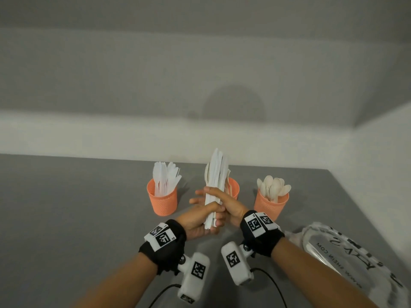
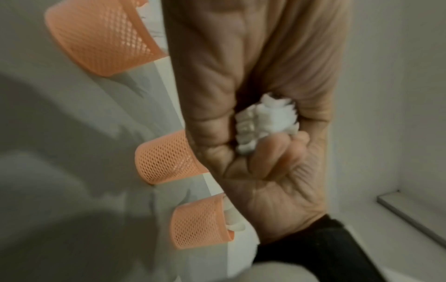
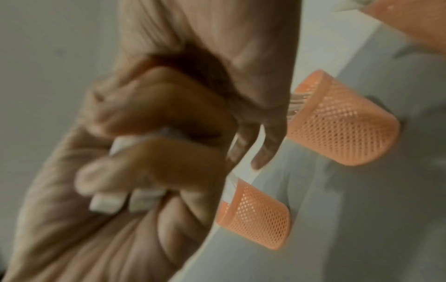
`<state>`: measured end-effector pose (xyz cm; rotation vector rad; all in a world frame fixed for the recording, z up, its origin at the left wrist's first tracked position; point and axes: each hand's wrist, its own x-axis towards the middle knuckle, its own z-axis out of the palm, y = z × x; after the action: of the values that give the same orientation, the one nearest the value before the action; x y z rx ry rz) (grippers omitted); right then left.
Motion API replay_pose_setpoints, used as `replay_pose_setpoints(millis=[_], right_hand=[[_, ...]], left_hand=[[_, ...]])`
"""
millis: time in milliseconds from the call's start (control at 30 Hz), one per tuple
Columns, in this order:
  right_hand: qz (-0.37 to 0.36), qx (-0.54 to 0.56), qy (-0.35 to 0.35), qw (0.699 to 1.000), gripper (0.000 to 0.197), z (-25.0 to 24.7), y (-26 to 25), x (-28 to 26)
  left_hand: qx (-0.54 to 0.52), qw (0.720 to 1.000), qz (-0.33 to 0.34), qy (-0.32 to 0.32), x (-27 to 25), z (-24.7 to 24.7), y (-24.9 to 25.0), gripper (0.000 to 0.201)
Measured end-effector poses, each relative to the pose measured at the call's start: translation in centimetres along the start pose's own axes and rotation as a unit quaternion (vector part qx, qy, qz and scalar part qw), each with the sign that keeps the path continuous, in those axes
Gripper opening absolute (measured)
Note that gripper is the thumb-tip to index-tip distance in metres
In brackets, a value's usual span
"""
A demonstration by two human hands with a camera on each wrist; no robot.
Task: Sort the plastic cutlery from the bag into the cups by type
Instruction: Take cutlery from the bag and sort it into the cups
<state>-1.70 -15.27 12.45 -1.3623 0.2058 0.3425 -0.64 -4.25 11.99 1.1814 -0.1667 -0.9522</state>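
Observation:
Three orange mesh cups stand in a row on the grey table. The left cup [image 1: 163, 200] holds white knives, the middle cup [image 1: 234, 187] is half hidden, and the right cup [image 1: 271, 204] holds cream spoons. In front of the middle cup, both hands hold one upright bundle of white cutlery [image 1: 216, 174]. My left hand [image 1: 199, 218] grips its lower end, with the handle tips [image 2: 265, 122] sticking out of the fist. My right hand [image 1: 233, 207] pinches the bundle higher up, thumb across the front and fingers behind it. The printed plastic bag [image 1: 347, 254] lies at the right.
A white wall runs close behind the cups and along the table's right side. Fork tines [image 3: 298, 105] show in the middle cup. Open grey tabletop [image 1: 66, 207] stretches to the left of the cups. Cables trail from the wrist cameras near the front edge.

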Motion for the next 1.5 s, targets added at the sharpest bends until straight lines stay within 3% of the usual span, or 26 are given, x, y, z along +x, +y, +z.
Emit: replay_pose_setpoints(millis=[133,233,333,467,600,667,800,900,967,1033,1233,1367,1500], right_hand=[[0.010,0.010,-0.033,0.999,0.020,-0.5,-0.2,0.4],[-0.016,0.010,0.030,0.999,0.019,-0.8,0.5,1.6],[-0.013,-0.038,0.056,0.998,0.037,-0.7,0.9,2.3],[0.006,-0.057,0.010,0.998,0.020,-0.6,0.7,2.1],[0.052,-0.028,-0.030,0.998,0.036,-0.7,0.6,2.3],[0.050,-0.001,-0.028,0.998,0.040,-0.7,0.7,2.6],[0.034,0.059,0.026,0.997,0.024,-0.9,1.1,3.1],[0.002,0.071,0.092,0.993,0.006,-1.5,1.4,3.4],[-0.005,0.067,0.087,0.994,0.003,-1.7,1.6,3.5],[0.001,0.045,0.068,0.997,0.003,-1.6,1.6,3.3],[0.003,0.010,0.008,1.000,0.007,-0.1,1.9,3.2],[0.001,0.011,0.004,1.000,0.009,0.0,1.8,3.0],[0.010,0.047,-0.003,0.999,0.014,-0.2,1.7,2.5]], left_hand=[[0.048,0.998,-0.021,-0.021,-0.3,-0.1,0.4,0.009],[0.110,0.994,0.000,-0.005,0.0,-0.6,0.5,0.015],[0.130,0.991,0.010,0.024,0.5,-0.7,0.2,0.019],[0.102,0.994,0.022,0.023,0.7,-0.3,0.0,0.007],[0.062,0.998,0.011,0.008,0.5,-0.5,0.2,0.012],[0.102,0.995,0.000,-0.002,0.5,-1.1,0.3,0.008],[0.303,0.952,-0.042,0.000,-0.1,-2.9,1.3,0.031],[0.394,0.914,-0.034,0.092,-0.3,-4.6,2.5,0.039],[0.342,0.922,0.023,0.178,0.2,-5.4,3.1,0.035],[0.274,0.932,0.079,0.223,0.8,-5.7,3.3,0.028],[0.261,0.936,0.117,0.207,2.0,-4.6,2.6,0.018],[0.257,0.925,0.142,0.240,2.3,-4.6,2.0,0.027],[0.246,0.927,0.132,0.249,2.7,-5.2,1.7,0.021]])
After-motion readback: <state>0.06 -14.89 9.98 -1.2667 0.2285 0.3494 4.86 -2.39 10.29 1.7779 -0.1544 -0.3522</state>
